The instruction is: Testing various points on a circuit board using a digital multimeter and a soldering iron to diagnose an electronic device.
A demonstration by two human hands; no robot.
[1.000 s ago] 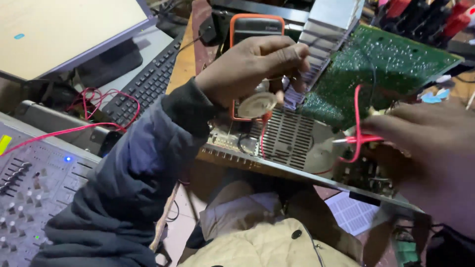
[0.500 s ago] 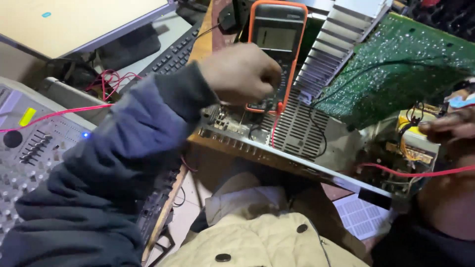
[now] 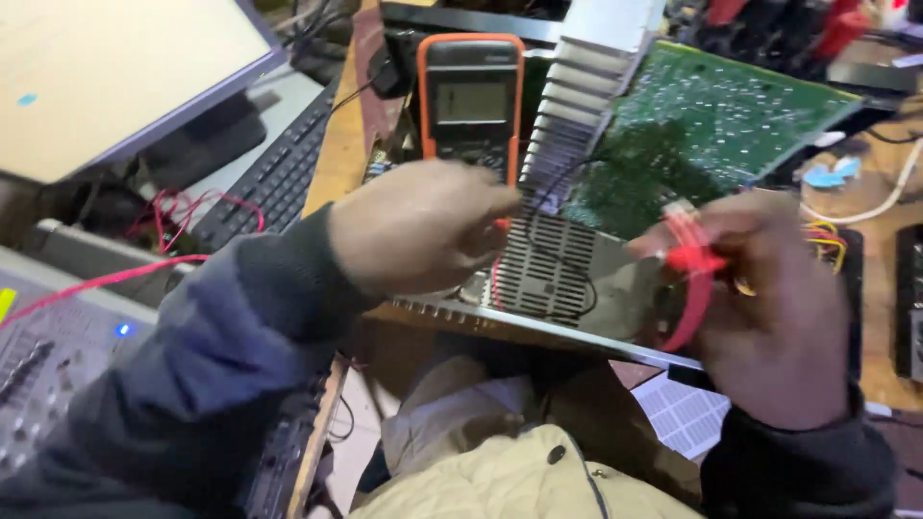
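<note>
1. Right now: right hand (image 3: 769,317) pinches a red test probe (image 3: 694,258), its red lead looping down over the open metal chassis (image 3: 567,279).
2. Left hand (image 3: 418,226) curled shut in front of the orange multimeter (image 3: 471,101); can't tell if it holds anything.
3. Green circuit board (image 3: 731,115) tilted up behind.

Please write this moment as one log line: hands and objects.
left hand: over multimeter, contents unseen | right hand: holds red probe | below: open metal chassis
</note>
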